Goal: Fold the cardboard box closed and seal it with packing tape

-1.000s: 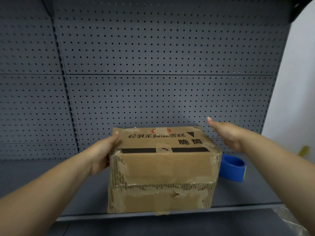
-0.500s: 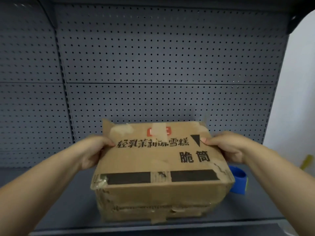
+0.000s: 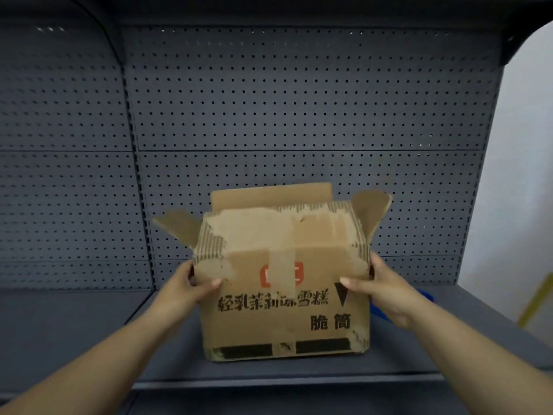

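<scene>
A worn brown cardboard box [image 3: 284,295] with black printed characters and a red logo stands on the grey shelf [image 3: 74,330], its printed face towards me. Its top flaps stand open: one at the left, one at the right, one at the back, and a torn front flap. My left hand [image 3: 191,287] grips the box's left side with the thumb on the front face. My right hand [image 3: 386,290] grips the right side the same way. A blue tape roll [image 3: 377,308] lies behind my right hand, mostly hidden.
A grey pegboard wall [image 3: 299,115] rises close behind the box. The shelf's front edge [image 3: 269,381] runs just below the box. A white wall [image 3: 523,175] and a yellow object [image 3: 535,298] are at the far right.
The box has been turned over from lying with its printed face up to standing upright, so its open top flaps now show. Both hands moved with it and stayed on its sides.
</scene>
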Available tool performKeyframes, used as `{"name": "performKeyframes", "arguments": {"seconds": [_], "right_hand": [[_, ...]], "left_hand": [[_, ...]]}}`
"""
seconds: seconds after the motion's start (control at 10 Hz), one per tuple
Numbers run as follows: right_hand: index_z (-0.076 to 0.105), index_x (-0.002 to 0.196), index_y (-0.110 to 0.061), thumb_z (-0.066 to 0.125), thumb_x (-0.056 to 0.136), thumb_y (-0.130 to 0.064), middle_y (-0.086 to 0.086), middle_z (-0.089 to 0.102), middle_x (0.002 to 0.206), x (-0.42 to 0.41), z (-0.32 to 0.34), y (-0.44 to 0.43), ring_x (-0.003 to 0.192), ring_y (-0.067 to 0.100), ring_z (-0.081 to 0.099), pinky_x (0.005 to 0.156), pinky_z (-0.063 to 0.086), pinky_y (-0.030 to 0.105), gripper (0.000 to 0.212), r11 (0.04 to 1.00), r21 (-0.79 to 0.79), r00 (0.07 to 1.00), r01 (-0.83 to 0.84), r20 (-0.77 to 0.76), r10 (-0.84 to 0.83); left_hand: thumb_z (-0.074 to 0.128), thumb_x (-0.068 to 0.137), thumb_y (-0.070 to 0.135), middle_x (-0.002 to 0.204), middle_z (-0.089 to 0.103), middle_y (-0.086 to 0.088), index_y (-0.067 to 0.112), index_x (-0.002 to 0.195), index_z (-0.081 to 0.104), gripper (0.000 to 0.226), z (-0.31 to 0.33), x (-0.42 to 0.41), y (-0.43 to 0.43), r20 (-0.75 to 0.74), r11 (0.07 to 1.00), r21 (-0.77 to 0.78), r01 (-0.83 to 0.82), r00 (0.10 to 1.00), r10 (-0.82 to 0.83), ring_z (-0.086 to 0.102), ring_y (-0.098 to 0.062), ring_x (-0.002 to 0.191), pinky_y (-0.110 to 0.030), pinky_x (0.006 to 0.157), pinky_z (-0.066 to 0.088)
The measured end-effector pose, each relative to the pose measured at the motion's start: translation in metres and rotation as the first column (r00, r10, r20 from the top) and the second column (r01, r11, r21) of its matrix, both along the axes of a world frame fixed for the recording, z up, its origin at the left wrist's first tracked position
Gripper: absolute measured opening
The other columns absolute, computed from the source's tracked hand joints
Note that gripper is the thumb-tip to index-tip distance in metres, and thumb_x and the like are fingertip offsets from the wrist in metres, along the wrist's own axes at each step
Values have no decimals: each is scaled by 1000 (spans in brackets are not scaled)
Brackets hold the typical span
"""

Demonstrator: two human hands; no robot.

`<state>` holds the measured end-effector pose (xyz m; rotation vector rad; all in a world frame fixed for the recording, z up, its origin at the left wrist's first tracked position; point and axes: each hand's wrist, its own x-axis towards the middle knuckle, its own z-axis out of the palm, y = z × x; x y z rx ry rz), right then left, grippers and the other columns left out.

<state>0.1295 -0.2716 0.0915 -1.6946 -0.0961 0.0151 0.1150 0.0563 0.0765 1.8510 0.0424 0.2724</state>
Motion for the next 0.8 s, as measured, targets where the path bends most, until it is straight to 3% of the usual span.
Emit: {"name": "performKeyframes", "arguments": {"seconds": [0.1, 0.2, 0.3, 0.4, 0.5, 0.6, 0.7, 0.8], "right_hand": [[48, 130, -25, 58, 80, -62, 1, 64, 114, 13, -3, 12, 101, 22, 60, 86, 49, 43, 63, 964, 139, 972, 226, -92, -215], [52, 125, -18, 44, 84, -66, 3, 65, 107, 29, 0, 29, 100, 27, 62, 89, 51, 48, 63, 856, 183, 873, 484, -38, -485], [52, 123, -15, 41, 91, -57, 7, 64, 110, 36, 1, 46, 101, 30, 60, 91, 49, 47, 53, 791, 162, 796, 590, 50, -603], [52, 124, -16, 37, 93, -57, 6, 63, 109, 39, 1, 51, 103, 29, 59, 88, 48, 41, 54, 813, 113, 810, 571, 81, -580], [54, 127, -16, 37, 92, -59, 4, 62, 113, 44, 1, 49, 109, 28, 57, 95, 46, 42, 58, 836, 95, 833, 540, 80, -548], [53, 127, -15, 37, 89, -64, 5, 62, 118, 47, 4, 45, 110, 28, 57, 99, 45, 45, 64, 867, 73, 866, 493, 53, -497], [54, 124, -12, 35, 87, -68, 8, 64, 115, 35, 11, 38, 100, 27, 59, 93, 46, 43, 69, 919, 50, 920, 391, -52, -389], [39, 142, -11, 38, 87, -67, 15, 46, 144, 14, 49, 25, 129, 34, 45, 109, 35, 51, 78, 877, 76, 879, 474, -101, -466]], "left_hand": [[47, 80, 64, 121, 51, 6, 24, 128, 44, 63, 0, 9, -5, -38, 992, -124, -14, 999, 9, 51, -19, 111, -44, 96, 44], [29, 89, 63, 108, 60, 1, 22, 113, 54, 53, 14, 22, -16, -49, 968, -219, -121, 992, 113, 55, -22, 101, -42, 92, 43], [25, 92, 58, 105, 60, -5, 17, 103, 55, 52, 23, 33, -21, -56, 947, -175, -269, 963, 263, 54, -28, 98, -45, 93, 43], [24, 95, 52, 103, 59, -8, 15, 99, 53, 47, 23, 40, -24, -61, 932, -184, -311, 950, 305, 52, -27, 92, -38, 86, 43], [23, 96, 52, 103, 59, -8, 11, 110, 56, 54, 20, 44, -26, -50, 931, -161, -328, 945, 324, 52, -26, 93, -34, 80, 40], [26, 95, 54, 107, 61, -7, 11, 114, 57, 56, 18, 46, -24, -34, 932, -219, -290, 956, 290, 54, -25, 95, -34, 81, 41], [25, 95, 54, 103, 58, -4, 12, 112, 55, 54, 24, 35, -24, -68, 939, -265, -221, 975, 211, 52, -21, 90, -33, 81, 40], [27, 94, 55, 108, 59, -8, 14, 110, 55, 52, 29, 20, -16, -106, 940, -274, -204, 978, 181, 53, -20, 87, -36, 83, 43]]}}
